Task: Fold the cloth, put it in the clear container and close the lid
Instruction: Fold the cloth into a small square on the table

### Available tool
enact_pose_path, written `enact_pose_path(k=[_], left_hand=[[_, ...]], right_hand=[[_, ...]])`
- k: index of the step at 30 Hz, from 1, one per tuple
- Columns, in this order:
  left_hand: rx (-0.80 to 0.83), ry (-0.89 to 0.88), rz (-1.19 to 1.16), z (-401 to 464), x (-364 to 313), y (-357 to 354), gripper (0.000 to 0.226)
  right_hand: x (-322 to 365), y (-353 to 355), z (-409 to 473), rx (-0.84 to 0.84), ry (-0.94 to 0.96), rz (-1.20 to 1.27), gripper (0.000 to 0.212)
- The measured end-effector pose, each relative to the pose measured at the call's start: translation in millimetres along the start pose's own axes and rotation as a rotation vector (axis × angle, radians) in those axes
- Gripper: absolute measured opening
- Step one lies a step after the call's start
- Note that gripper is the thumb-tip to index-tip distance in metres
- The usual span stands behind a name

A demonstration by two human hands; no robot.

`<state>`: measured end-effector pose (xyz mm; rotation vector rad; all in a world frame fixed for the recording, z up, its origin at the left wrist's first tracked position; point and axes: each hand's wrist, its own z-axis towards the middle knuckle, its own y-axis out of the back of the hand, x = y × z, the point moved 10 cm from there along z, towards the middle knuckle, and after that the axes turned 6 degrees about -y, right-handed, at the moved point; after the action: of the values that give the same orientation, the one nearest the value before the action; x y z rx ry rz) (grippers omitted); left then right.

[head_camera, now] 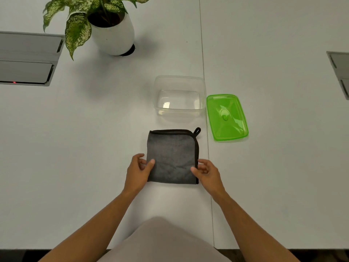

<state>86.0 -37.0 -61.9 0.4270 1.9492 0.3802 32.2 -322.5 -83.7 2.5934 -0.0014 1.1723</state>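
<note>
One white counter (pixel 94 129) carries everything, split by a single thin seam running front to back just right of the cloth. At its far left stands one potted plant (pixel 105 25) with speckled green leaves in a white pot. Two grey recessed panels sit in the surface — one at the left edge (pixel 28 57), one cut off at the right edge (pixel 340 72).

One clear container (pixel 179 96) sits open and empty past the middle of the counter, and one green lid (pixel 226 117) lies flat just to its right, close beside it.

One grey cloth (pixel 172 157) with black edging lies folded into a flat square on the counter, nearer the person than the container, its small hanging loop at the far right corner.

The left hand (pixel 139 171) rests at the cloth's left edge, thumb on top of the fabric, fingers loosely curled and apart. The right hand (pixel 206 173) mirrors it at the right edge — thumb on the cloth, fingers spread, not clamped.
</note>
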Motion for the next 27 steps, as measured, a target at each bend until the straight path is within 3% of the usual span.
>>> enact_pose_path(k=[5,11,16,23,27], left_hand=[[0.174,0.008,0.004,-26.6,10.9,-18.1,0.055],[0.305,-0.044,0.089,-30.8,12.6,-21.4,0.059],[0.222,-0.061,0.129,-28.1,11.7,-8.2,0.025],[0.079,-0.162,-0.045,-24.8,-15.5,15.6,0.029],[-0.030,-0.282,-0.168,-20.5,-65.5,40.0,0.016]], right_hand=[[-3.8,-20.9,-16.3,0.150,-0.021,0.030,0.057],[0.2,-28.2,-31.9,0.273,0.051,-0.099,0.088],[2.2,-21.3,-30.9,0.149,0.130,-0.191,0.083],[46.3,4.2,-39.9,0.008,0.281,-0.122,0.086],[103.7,22.2,-51.6,0.023,0.386,0.002,0.065]])
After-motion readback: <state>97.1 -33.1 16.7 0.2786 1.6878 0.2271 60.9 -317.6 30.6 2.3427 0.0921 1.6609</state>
